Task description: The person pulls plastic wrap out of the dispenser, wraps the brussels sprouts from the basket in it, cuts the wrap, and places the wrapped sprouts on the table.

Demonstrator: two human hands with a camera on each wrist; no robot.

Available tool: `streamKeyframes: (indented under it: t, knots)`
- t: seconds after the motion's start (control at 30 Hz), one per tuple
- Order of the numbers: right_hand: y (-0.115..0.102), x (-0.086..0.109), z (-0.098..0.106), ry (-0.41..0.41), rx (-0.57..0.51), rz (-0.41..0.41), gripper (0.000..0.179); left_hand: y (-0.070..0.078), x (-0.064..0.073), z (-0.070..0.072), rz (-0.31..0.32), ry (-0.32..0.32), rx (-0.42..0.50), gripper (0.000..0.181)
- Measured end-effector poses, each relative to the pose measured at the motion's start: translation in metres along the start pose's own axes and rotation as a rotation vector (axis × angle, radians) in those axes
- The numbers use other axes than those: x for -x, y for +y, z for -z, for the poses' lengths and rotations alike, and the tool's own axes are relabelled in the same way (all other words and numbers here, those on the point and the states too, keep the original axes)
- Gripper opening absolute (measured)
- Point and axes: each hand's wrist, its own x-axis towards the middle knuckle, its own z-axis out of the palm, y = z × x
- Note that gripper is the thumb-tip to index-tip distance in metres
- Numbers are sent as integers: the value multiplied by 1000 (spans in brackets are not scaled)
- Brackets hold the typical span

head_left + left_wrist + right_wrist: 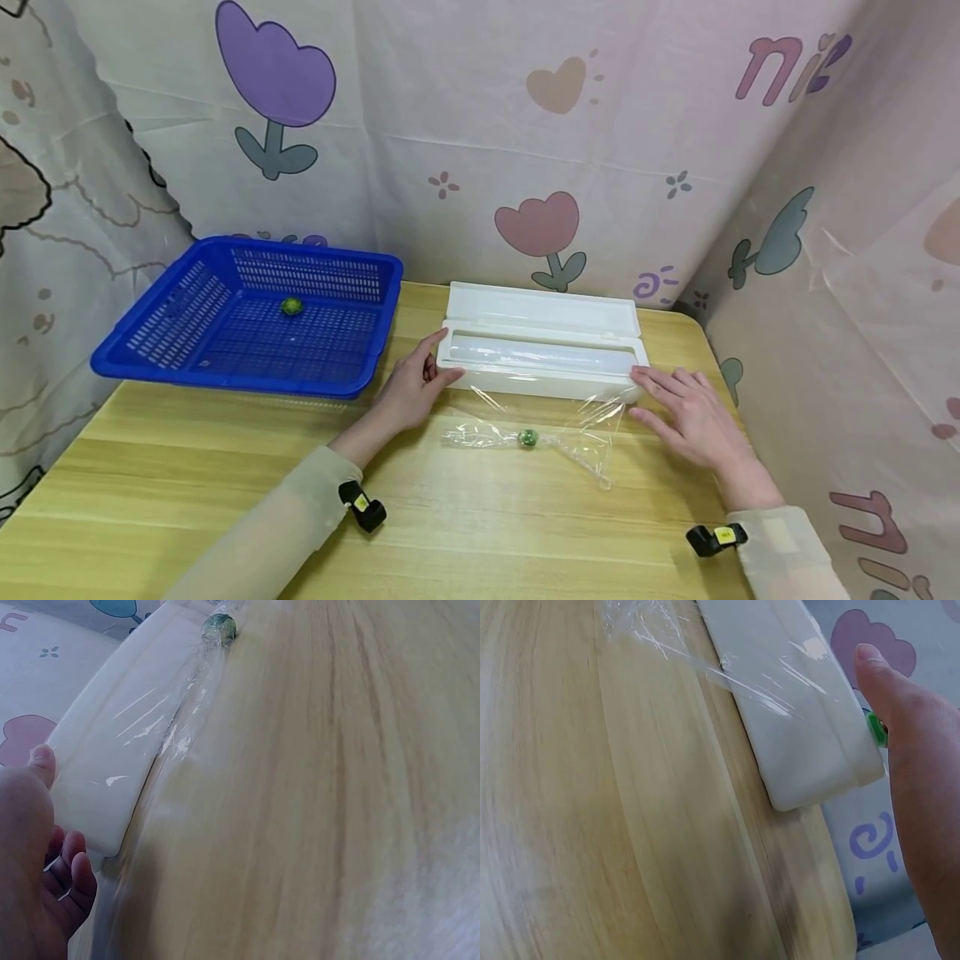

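A long white cling film dispenser [540, 382] lies on the table with its lid [543, 310] tipped back and a roll of film [540, 353] inside. Clear film [585, 421] hangs over its front onto the table. A small green ball-like item [528, 437] lies wrapped in film, the ends twisted out. My left hand [408, 387] grips the dispenser's left end, fingers curled in the left wrist view. My right hand [690, 417] touches the right end with fairly straight fingers, thumb apart. Beside it, the right wrist view shows a small green piece [877, 729], partly hidden.
A blue plastic basket [360, 379] stands at the left of the wooden table [480, 542], with another small green item [292, 307] inside. A printed curtain [450, 100] hangs along the back and sides.
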Motion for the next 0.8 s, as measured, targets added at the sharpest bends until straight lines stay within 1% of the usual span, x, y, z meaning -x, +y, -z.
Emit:
streamKeyframes:
  t: [0.2, 0.4, 0.67, 0.8]
  knots:
    - [5, 7, 3, -8, 14, -31, 62, -1, 0, -1, 14, -4, 3, 79]
    - [5, 11, 2, -21, 15, -50, 65, -1, 0, -1, -3, 7, -5, 78]
    - [3, 12, 0, -14, 7, -74, 64, -1, -1, -1, -31, 10, -6, 77]
    - [2, 13, 0, -15, 8, -74, 64, -2, -1, -1, -34, 13, -4, 77]
